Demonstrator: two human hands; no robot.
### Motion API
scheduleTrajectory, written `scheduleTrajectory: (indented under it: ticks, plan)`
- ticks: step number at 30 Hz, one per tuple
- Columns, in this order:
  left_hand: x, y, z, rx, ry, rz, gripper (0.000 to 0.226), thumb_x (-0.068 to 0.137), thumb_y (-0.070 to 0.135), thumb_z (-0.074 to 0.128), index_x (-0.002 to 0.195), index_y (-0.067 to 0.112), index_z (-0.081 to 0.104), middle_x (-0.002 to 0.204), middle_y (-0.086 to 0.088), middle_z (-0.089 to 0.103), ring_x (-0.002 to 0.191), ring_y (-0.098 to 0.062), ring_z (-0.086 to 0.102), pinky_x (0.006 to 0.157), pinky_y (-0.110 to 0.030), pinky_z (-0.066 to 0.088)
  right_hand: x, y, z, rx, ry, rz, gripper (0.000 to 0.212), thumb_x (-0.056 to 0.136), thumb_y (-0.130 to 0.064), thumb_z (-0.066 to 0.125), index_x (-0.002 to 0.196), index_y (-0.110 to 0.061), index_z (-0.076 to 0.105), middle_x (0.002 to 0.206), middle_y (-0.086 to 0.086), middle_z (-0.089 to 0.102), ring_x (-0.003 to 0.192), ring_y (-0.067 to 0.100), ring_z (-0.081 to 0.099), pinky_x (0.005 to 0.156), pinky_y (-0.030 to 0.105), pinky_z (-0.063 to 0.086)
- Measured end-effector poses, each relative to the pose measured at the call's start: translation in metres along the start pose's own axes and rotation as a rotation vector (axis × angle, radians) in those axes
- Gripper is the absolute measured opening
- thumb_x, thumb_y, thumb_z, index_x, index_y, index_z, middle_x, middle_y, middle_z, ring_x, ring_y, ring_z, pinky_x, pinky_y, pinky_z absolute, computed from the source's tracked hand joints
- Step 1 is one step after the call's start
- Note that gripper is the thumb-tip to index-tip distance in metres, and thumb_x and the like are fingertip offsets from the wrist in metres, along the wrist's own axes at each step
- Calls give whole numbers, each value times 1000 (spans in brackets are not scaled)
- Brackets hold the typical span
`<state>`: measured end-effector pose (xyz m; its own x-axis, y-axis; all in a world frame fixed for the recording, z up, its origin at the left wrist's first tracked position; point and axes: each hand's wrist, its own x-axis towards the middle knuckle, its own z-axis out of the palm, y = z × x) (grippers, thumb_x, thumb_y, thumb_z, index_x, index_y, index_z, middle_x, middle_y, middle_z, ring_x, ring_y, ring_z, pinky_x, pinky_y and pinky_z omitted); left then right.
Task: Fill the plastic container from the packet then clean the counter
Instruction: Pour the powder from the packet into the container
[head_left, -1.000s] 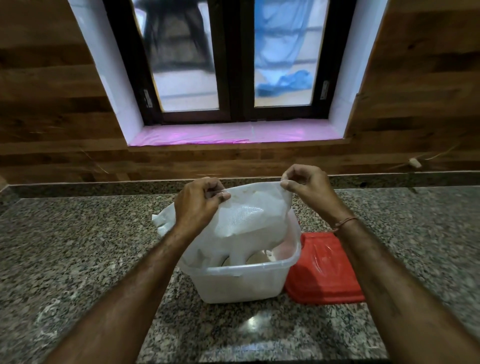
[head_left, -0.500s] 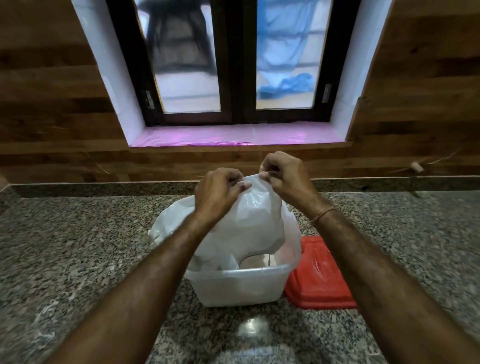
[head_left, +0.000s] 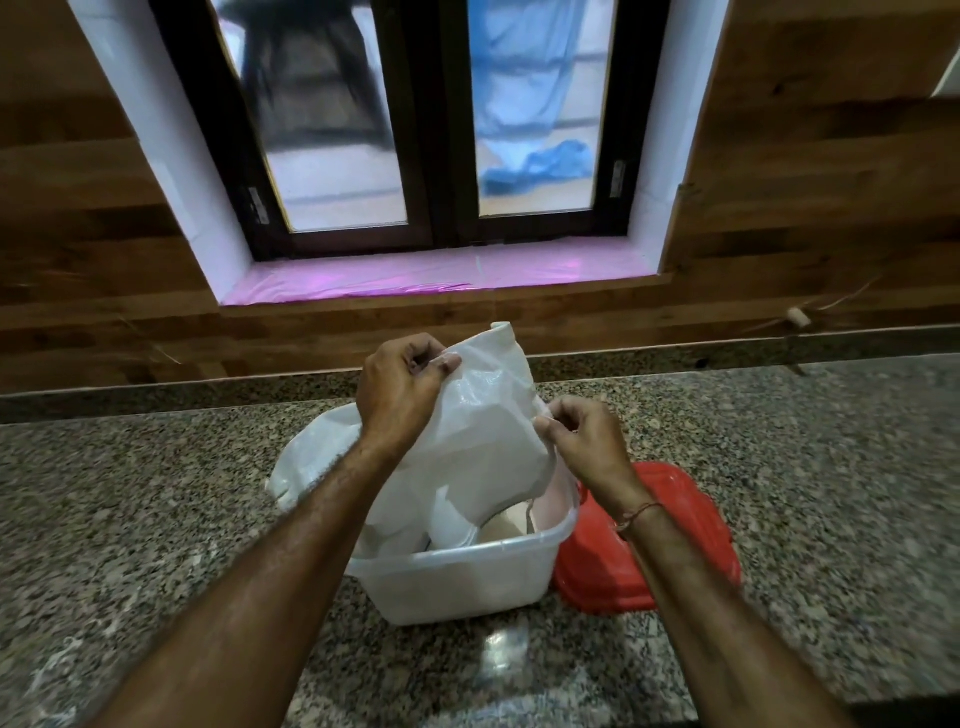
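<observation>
A translucent white plastic container (head_left: 457, 577) stands on the granite counter (head_left: 130, 493) in front of me. An upturned white plastic packet (head_left: 483, 436) hangs over it, its lower end down inside the container. My left hand (head_left: 400, 395) pinches the packet's upper edge. My right hand (head_left: 582, 441) pinches its right side, lower down, near the container's rim. Pale contents (head_left: 506, 525) show inside the container under the packet. The container's red lid (head_left: 685, 540) lies flat just to its right, partly behind my right wrist.
A low granite upstand and a wood-panelled wall run along the back of the counter. A window with a pink-lined sill (head_left: 441, 275) sits above. A small pale object (head_left: 797, 316) hangs on the wall at the right.
My right hand has dropped from the packet's top to its right side. My left hand has lifted its corner higher. The packet now stands taller and narrower over the container.
</observation>
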<state>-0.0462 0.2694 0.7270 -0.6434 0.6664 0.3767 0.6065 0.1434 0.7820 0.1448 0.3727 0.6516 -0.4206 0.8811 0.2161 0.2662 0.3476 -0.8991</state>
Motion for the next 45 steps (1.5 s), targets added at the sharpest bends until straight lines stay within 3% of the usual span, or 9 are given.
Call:
scheduleTrajectory:
  ticks: [4, 10, 16, 21, 28, 32, 34, 39, 45]
  plan:
    - [4, -1, -8, -5, 31, -31, 16, 85, 41, 73, 79, 27, 75, 80, 15, 72, 82, -9, 68, 77, -45, 60, -1, -3, 7, -26, 146, -33, 15, 88, -13, 70, 74, -10, 64, 70, -4, 64, 67, 10, 54, 60, 26, 46]
    - [5, -5, -12, -87, 14, -64, 27, 77, 56, 65, 77, 30, 73, 79, 12, 74, 81, -17, 72, 76, -52, 61, -8, -14, 36, -166, 408, -5, 23, 89, -18, 72, 76, -26, 54, 81, -13, 61, 86, 19, 58, 85, 49, 50]
    - [1, -4, -11, -46, -113, 56, 16, 85, 43, 71, 77, 29, 73, 81, 13, 74, 82, -12, 71, 76, -49, 61, 14, -30, 15, 408, 20, -42, 29, 100, -25, 64, 129, -21, 63, 116, 1, 72, 104, 13, 68, 87, 32, 59]
    - [-6, -4, -3, -14, -112, 94, 14, 84, 41, 75, 77, 28, 74, 80, 15, 73, 81, -7, 70, 74, -43, 61, 42, -61, -6, 294, -121, -102, 4, 90, -8, 74, 94, -9, 75, 100, 10, 76, 86, 14, 68, 82, 41, 59]
    - [-7, -3, -1, 48, -44, 66, 19, 82, 42, 76, 73, 26, 70, 74, 12, 70, 76, -9, 67, 68, -39, 57, 29, -55, 23, 67, 232, -138, 23, 79, -25, 84, 74, -15, 63, 73, -3, 66, 65, 10, 56, 64, 37, 51]
    - [-4, -6, -11, -20, -122, 67, 20, 79, 43, 74, 71, 25, 69, 72, 8, 71, 75, -16, 69, 71, -48, 59, 29, -62, -10, 467, -419, -87, 36, 94, -12, 72, 127, -22, 61, 130, 1, 66, 115, 14, 65, 96, 34, 55]
    - [-3, -5, -11, -19, -136, 71, 19, 81, 41, 75, 72, 25, 69, 73, 8, 71, 75, -17, 70, 71, -49, 59, 38, -66, -25, 466, -594, -88, 39, 99, -8, 63, 136, -18, 60, 133, 0, 66, 118, 13, 65, 97, 31, 56]
    - [-5, -2, -7, 3, -130, 69, 20, 81, 48, 72, 76, 29, 71, 77, 13, 71, 79, -10, 70, 73, -48, 61, 49, -69, -20, 406, -368, -53, 9, 89, -1, 73, 93, -10, 73, 92, 2, 72, 87, 11, 65, 77, 25, 54]
    - [-7, -3, -11, 1, -165, 75, 20, 80, 47, 72, 76, 28, 71, 77, 12, 72, 79, -12, 70, 72, -50, 61, 39, -66, -7, 652, -430, -7, 29, 84, 5, 74, 78, -17, 56, 92, 3, 64, 81, 14, 59, 72, 24, 53]
